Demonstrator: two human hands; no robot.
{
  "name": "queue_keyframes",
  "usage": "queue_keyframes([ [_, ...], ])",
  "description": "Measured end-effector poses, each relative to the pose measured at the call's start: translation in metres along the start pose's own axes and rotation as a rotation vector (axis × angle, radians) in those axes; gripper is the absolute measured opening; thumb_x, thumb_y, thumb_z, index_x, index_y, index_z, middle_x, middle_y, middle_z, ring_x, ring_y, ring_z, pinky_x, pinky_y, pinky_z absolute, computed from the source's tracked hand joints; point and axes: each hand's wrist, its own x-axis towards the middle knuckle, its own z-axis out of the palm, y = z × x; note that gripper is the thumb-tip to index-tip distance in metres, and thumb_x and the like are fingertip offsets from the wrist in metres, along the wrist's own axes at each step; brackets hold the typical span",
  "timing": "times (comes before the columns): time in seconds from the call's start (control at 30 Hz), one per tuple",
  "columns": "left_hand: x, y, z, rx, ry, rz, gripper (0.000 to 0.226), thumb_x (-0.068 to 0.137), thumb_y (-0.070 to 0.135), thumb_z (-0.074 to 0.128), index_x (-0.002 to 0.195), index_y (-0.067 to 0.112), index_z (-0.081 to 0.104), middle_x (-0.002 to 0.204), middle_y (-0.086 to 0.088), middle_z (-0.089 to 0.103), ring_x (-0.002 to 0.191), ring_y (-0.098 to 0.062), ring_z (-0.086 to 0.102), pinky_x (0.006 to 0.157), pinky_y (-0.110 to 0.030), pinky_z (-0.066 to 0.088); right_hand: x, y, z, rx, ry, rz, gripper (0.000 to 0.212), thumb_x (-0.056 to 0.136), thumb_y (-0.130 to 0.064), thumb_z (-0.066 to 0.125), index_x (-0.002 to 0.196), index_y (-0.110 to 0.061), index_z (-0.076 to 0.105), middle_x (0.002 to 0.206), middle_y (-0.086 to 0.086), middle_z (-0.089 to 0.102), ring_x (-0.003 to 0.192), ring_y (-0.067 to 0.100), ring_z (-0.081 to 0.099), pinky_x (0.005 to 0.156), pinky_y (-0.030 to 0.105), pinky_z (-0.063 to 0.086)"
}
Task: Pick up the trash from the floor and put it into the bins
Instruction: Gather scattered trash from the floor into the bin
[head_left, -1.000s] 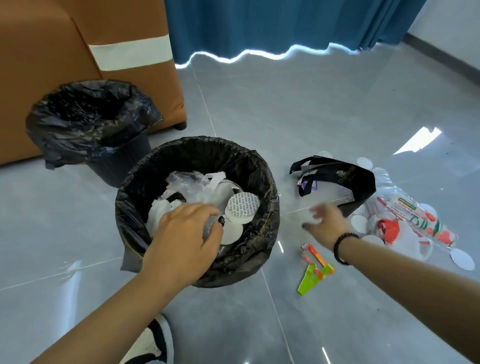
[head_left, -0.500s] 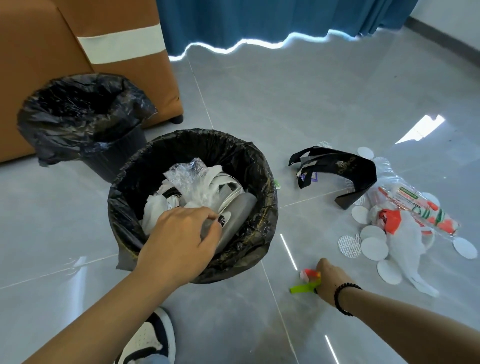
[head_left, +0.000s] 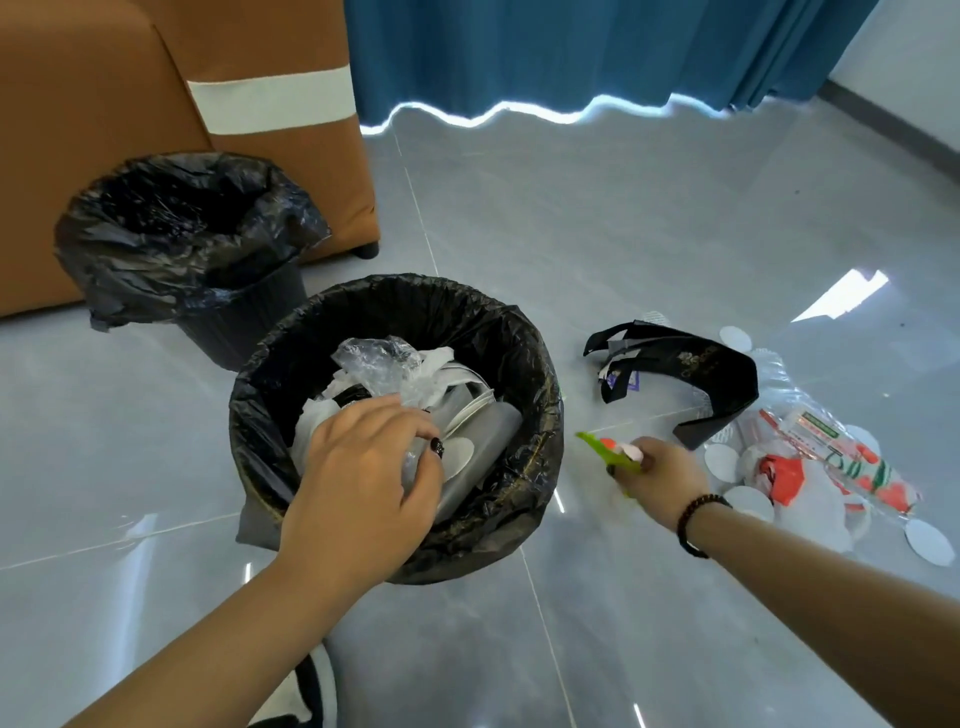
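Grey tiled floor (head_left: 597, 223), bins and litter. My left hand (head_left: 358, 478), fingers curled, presses trash inside the near bin (head_left: 540, 467); whether it grips anything I cannot tell. At 3 o'clock of that bin, my right hand (head_left: 657, 480) pinches a green and red wrapper (head_left: 605, 449), just short of the rim. A loose pinch could drop it outside. Further right: black bag (head_left: 717, 379), white discs (head_left: 719, 460). At 10 o'clock: second bin (head_left: 176, 249).

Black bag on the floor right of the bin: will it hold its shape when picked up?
Probably not. The black bag lies crumpled with loose handles, so it looks floppy. It seems light and thin, and will likely sag from one pinch.
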Motion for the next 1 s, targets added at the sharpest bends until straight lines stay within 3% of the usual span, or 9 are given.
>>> queue_keyframes([
  [0.17,0.000,0.002,-0.001,-0.056,0.039,-0.035,0.043,0.082,0.042,0.040,0.120,0.025,0.054,0.128,0.011,0.053,0.126,-0.008,0.042,0.108,-0.016,0.015,0.001,-0.087,-0.060,0.563,0.181,-0.138,0.004,0.083,-0.004,0.063,0.082,-0.001,0.062,0.054,0.010,0.055,0.038,0.009,0.048,0.044,0.025,0.041],
  [0.3,0.000,0.004,-0.002,-0.129,0.066,-0.073,0.050,0.083,0.036,0.050,0.131,0.027,0.040,0.137,0.011,0.041,0.129,-0.007,0.036,0.108,-0.022,0.022,-0.029,-0.139,-0.073,0.685,0.021,-0.313,0.013,0.083,-0.002,0.064,0.074,-0.010,0.060,0.045,0.002,0.053,0.038,0.012,0.045,0.041,0.021,0.039],
  [0.43,0.000,0.004,0.000,-0.119,0.093,-0.059,0.048,0.082,0.032,0.054,0.128,0.026,0.043,0.138,0.011,0.037,0.130,-0.009,0.036,0.106,-0.027,0.028,-0.048,-0.163,-0.050,0.503,-0.289,-0.338,0.006,0.082,-0.010,0.069,0.084,-0.013,0.064,0.066,0.004,0.067,0.059,0.019,0.061,0.053,0.028,0.052],
  [0.57,0.001,0.004,-0.001,-0.154,0.130,-0.063,0.035,0.079,0.031,0.055,0.112,0.032,0.043,0.137,0.011,0.035,0.130,-0.012,0.037,0.104,-0.032,0.034,-0.044,-0.164,-0.044,0.352,-0.160,-0.348,0.028,0.077,-0.017,0.073,0.103,-0.023,0.064,0.099,-0.007,0.068,0.081,0.016,0.066,0.080,0.038,0.057],
  [0.73,-0.001,0.004,-0.002,-0.175,0.123,-0.045,0.024,0.078,0.032,0.055,0.097,0.036,0.040,0.134,0.014,0.035,0.126,-0.008,0.036,0.097,-0.030,0.033,-0.032,-0.146,-0.058,0.493,-0.045,-0.349,0.036,0.084,0.001,0.057,0.111,-0.023,0.062,0.102,-0.013,0.069,0.071,0.012,0.071,0.071,0.034,0.059],
  [0.8,-0.001,0.004,-0.002,-0.165,0.121,-0.028,0.021,0.079,0.033,0.054,0.098,0.033,0.044,0.132,0.013,0.038,0.123,-0.008,0.039,0.095,-0.030,0.035,-0.018,-0.130,-0.061,0.393,0.147,-0.415,0.031,0.083,0.001,0.053,0.102,-0.021,0.065,0.095,-0.011,0.067,0.071,0.012,0.068,0.068,0.026,0.055],
  [0.87,-0.001,0.004,-0.002,-0.141,0.111,-0.007,0.020,0.080,0.036,0.050,0.099,0.030,0.048,0.131,0.012,0.040,0.121,-0.007,0.040,0.095,-0.026,0.033,0.007,-0.104,-0.056,0.189,0.291,-0.460,0.025,0.082,0.000,0.053,0.094,-0.017,0.067,0.096,-0.002,0.064,0.085,0.015,0.062,0.077,0.023,0.048],
  [0.93,0.000,0.004,-0.002,-0.111,0.086,0.006,0.024,0.080,0.038,0.046,0.101,0.028,0.051,0.131,0.012,0.041,0.121,-0.005,0.039,0.097,-0.020,0.027,0.036,-0.070,-0.047,-0.044,0.270,-0.430,0.023,0.082,-0.003,0.056,0.096,-0.015,0.069,0.114,0.007,0.059,0.111,0.026,0.052,0.095,0.030,0.040],
  [1.0,0.002,0.005,-0.001,-0.082,0.058,0.020,0.026,0.081,0.038,0.045,0.103,0.027,0.053,0.131,0.010,0.042,0.121,-0.006,0.040,0.098,-0.012,0.020,0.059,-0.039,-0.041,-0.394,0.120,-0.294,0.032,0.084,-0.015,0.059,0.115,-0.021,0.065,0.143,0.012,0.038,0.134,0.036,0.027,0.108,0.040,0.027],
])
